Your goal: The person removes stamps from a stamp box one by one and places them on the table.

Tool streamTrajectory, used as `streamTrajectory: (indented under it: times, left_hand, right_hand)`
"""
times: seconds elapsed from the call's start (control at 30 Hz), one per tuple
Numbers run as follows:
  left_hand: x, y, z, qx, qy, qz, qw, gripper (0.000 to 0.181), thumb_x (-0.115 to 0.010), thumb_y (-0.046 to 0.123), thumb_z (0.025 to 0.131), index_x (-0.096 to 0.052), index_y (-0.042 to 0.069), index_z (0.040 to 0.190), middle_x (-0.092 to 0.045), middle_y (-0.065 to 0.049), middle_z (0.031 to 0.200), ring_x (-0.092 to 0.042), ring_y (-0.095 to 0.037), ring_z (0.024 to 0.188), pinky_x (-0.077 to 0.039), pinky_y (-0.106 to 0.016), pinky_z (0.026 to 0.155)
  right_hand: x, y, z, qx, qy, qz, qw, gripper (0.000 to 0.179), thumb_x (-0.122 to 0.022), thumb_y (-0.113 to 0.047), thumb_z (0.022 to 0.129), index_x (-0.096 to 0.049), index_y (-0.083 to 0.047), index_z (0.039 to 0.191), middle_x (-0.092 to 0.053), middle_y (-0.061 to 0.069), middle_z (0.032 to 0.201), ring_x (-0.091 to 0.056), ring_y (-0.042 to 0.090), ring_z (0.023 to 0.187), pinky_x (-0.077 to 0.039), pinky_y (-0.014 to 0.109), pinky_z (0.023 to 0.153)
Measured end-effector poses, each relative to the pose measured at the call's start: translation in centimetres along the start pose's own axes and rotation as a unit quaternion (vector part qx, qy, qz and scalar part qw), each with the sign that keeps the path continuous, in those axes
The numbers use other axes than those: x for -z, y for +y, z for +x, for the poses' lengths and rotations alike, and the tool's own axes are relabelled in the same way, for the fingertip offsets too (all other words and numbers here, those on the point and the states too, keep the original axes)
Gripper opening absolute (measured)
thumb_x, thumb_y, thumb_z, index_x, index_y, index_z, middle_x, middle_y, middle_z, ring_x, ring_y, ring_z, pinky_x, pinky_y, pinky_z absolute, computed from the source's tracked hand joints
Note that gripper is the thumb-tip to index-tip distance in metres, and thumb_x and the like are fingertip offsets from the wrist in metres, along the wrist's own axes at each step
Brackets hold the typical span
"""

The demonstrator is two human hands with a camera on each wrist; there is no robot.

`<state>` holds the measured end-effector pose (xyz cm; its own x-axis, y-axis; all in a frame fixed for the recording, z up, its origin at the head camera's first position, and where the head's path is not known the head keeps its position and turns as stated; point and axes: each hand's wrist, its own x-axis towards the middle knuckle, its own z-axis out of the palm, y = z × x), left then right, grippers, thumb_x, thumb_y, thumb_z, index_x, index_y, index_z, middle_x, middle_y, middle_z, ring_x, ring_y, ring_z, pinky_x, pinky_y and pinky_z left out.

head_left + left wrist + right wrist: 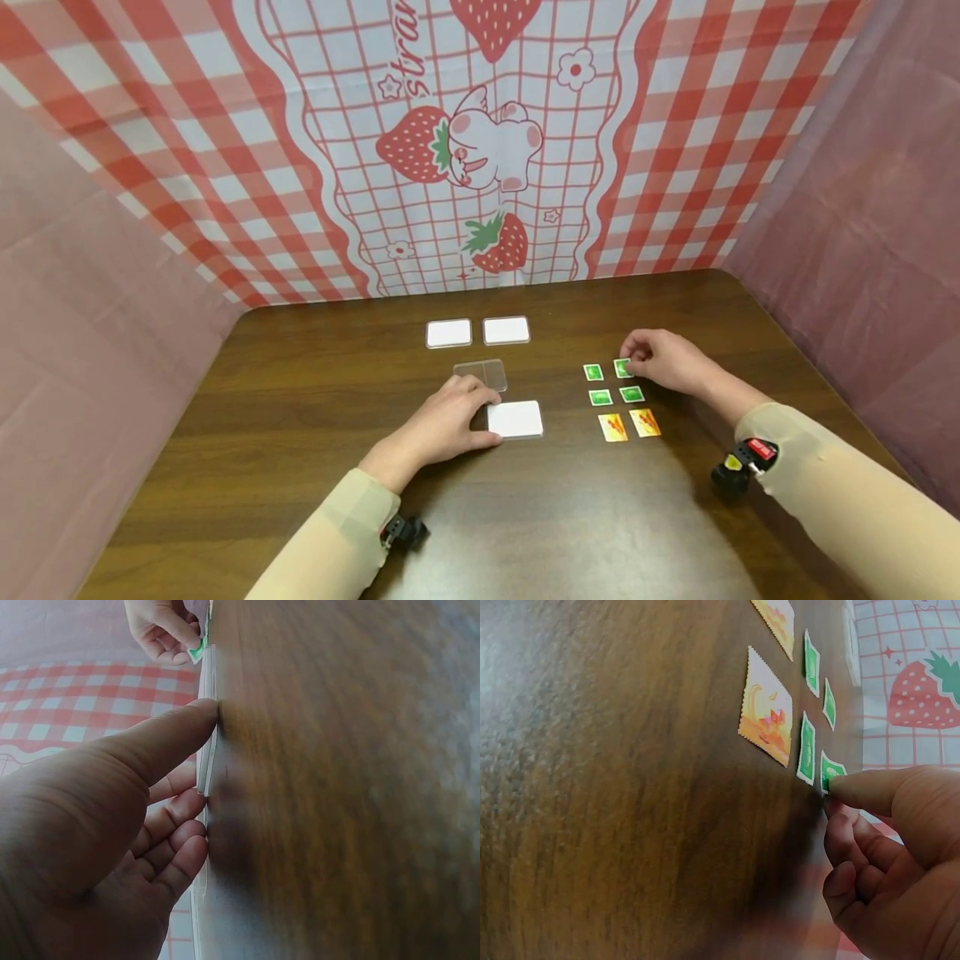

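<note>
My left hand [448,421] holds a white card in a clear case [514,419] at its left end, thumb at the near corner and index finger at the far corner. Its other fingers overlap an empty clear case [480,373] just beyond. At the right, my right hand [671,360] pinches the edge of a green stamp [622,367] between thumb and index finger, one edge tilted up in the right wrist view. Close by lie more green stamps [600,397] in two rows, and nearer the front two yellow-orange stamps [612,427] with perforated edges.
Two more white cards in clear cases [448,333] lie side by side farther back on the brown wooden table [315,392]. Behind the table hangs a red-and-white checked cloth [300,167] with strawberries. Pinkish cloth [97,333] closes off both sides.
</note>
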<state>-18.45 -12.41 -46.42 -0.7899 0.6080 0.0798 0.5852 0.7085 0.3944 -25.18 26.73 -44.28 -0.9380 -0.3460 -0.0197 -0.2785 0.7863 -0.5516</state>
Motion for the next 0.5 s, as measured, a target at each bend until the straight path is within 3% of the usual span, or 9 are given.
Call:
streamTrajectory:
  times: [0.5]
  left_hand:
    - [-0.01,0.05,-0.03,0.0,-0.001,-0.001,1.0,0.054,-0.089,0.038,0.096,-0.072,0.008,0.137,-0.066,-0.011,0.135,-0.058,-0.03,0.128,-0.051,-0.048,0.111]
  right_hand:
    - [-0.34,0.38,-0.26,0.003,0.013,-0.004,0.9999,0.013,-0.083,-0.009,0.097,-0.077,-0.004,0.108,-0.068,0.003,0.092,-0.058,0.021,0.085,-0.048,0.041,0.078]
